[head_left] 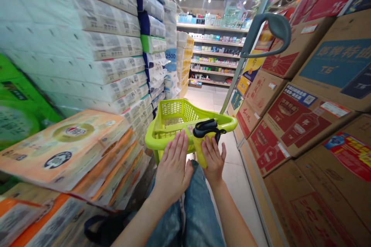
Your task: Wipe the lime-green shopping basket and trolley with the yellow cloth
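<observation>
hands: 2, left hand (174, 164), right hand (213, 159) | basket (151, 139): 1 | grey handle (275, 27): 1 | yellow item (203, 144): 1

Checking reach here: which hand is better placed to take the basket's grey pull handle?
Probably the right hand: it sits nearer the grey pull handle, whose pole rises right of the basket. The left hand lies flat on the rim, further left.

lime-green mesh basket (174, 117), black-capped yellow bottle (203, 139)
</observation>
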`<control>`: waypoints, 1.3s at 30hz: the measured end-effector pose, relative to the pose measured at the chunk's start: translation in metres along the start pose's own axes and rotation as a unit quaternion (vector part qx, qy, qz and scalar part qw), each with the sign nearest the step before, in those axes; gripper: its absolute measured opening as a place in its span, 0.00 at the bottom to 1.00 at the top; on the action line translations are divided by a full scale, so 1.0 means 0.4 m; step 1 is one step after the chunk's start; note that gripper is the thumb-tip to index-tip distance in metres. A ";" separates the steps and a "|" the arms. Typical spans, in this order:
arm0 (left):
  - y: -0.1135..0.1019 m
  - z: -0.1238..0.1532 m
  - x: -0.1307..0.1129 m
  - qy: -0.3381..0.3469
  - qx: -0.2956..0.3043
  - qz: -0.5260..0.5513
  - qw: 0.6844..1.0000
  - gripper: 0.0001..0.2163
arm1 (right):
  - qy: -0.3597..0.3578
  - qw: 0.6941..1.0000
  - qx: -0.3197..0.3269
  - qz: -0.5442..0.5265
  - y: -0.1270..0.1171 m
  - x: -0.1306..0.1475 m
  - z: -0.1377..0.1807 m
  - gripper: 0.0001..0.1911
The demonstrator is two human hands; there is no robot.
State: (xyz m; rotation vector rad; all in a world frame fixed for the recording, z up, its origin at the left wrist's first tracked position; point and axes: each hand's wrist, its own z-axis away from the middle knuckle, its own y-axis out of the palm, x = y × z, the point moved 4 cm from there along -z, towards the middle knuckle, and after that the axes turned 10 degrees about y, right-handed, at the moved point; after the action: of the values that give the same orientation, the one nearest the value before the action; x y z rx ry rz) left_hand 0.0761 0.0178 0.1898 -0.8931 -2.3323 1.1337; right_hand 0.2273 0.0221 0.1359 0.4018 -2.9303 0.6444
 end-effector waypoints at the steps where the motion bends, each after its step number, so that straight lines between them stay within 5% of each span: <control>1: 0.000 0.000 0.000 -0.001 0.003 -0.001 1.000 0.32 | 0.022 1.000 -0.008 0.008 -0.002 -0.028 -0.005 0.28; 4: 0.002 0.000 -0.002 -0.003 0.007 -0.005 1.000 0.33 | 0.132 0.991 -0.035 0.006 -0.004 -0.102 -0.020 0.29; 7: 0.005 -0.002 -0.003 -0.012 0.008 -0.004 1.000 0.34 | 0.212 0.976 -0.034 -0.021 0.002 -0.098 -0.024 0.30; 10: 0.008 -0.003 -0.002 -0.022 0.014 -0.007 1.000 0.35 | 0.176 0.983 -0.015 -0.044 0.006 -0.020 -0.012 0.31; 13: 0.009 -0.003 -0.002 -0.017 0.016 -0.018 1.000 0.36 | 0.046 0.998 0.023 -0.040 0.004 0.047 0.004 0.31; 16: 0.010 -0.002 -0.001 -0.014 0.019 -0.026 0.999 0.36 | -0.021 0.999 0.033 -0.020 -0.005 0.024 0.007 0.29; 20: 0.009 -0.005 -0.003 -0.020 0.026 -0.028 0.999 0.37 | 0.078 0.997 -0.012 0.002 -0.015 -0.082 -0.018 0.29; 23: 0.007 -0.007 -0.005 -0.021 0.023 -0.025 0.999 0.38 | 0.169 0.985 -0.025 -0.007 -0.013 -0.095 -0.027 0.30; 25: 0.007 -0.006 -0.004 -0.020 0.022 -0.022 0.999 0.38 | 0.150 0.988 -0.015 -0.017 -0.008 -0.050 -0.024 0.31; 28: 0.007 -0.003 -0.003 -0.013 0.017 -0.022 1.000 0.38 | 0.029 0.999 0.027 -0.028 -0.002 0.033 -0.012 0.30; 31: 0.006 -0.003 -0.003 -0.008 0.018 -0.023 1.000 0.38 | -0.024 0.999 0.040 -0.011 -0.004 0.033 -0.007 0.28; 36: -0.001 -0.009 -0.004 -0.018 0.030 -0.007 0.999 0.37 | 0.119 0.993 -0.013 0.007 -0.013 -0.090 -0.029 0.30; 39: -0.005 -0.009 -0.004 -0.021 0.027 -0.002 0.999 0.33 | 0.161 0.987 -0.020 -0.008 -0.014 -0.081 -0.030 0.30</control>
State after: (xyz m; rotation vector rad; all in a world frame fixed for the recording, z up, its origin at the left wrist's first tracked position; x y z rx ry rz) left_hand 0.0785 0.0176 0.1933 -0.8513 -2.3247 1.2195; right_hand 0.2603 0.0298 0.1434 0.2871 -2.6256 0.5864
